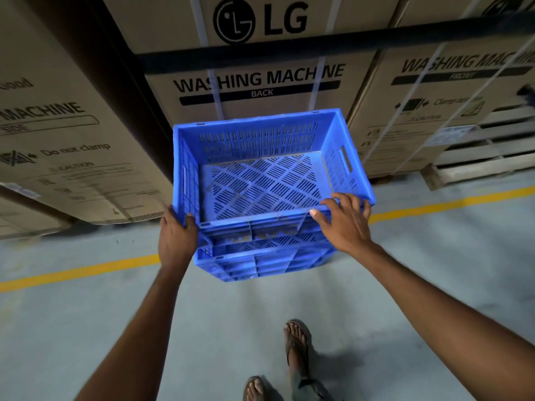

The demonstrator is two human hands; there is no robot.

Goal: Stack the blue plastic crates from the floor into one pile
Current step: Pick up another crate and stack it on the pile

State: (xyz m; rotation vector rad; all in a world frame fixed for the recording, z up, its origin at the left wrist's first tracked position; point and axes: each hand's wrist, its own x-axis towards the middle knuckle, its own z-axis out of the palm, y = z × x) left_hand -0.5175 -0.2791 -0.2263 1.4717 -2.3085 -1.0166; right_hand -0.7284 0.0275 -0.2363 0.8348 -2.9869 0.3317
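Note:
An empty blue slotted crate (260, 157) sits on top of a lower blue crate (260, 264), slightly askew, on the grey floor. My left hand (176, 238) grips the top crate's near left corner, thumb over the rim. My right hand (346, 221) rests on the near right rim with fingers spread, not closed around it. How many crates lie under the top one is hidden.
Tall cardboard washing machine boxes (260, 79) stand right behind the crates, with more to the left (58, 134) and right (419, 105). A wooden pallet (474, 166) is at the right. A yellow floor line (81, 270) runs under the pile. My sandalled feet (296, 340) are near.

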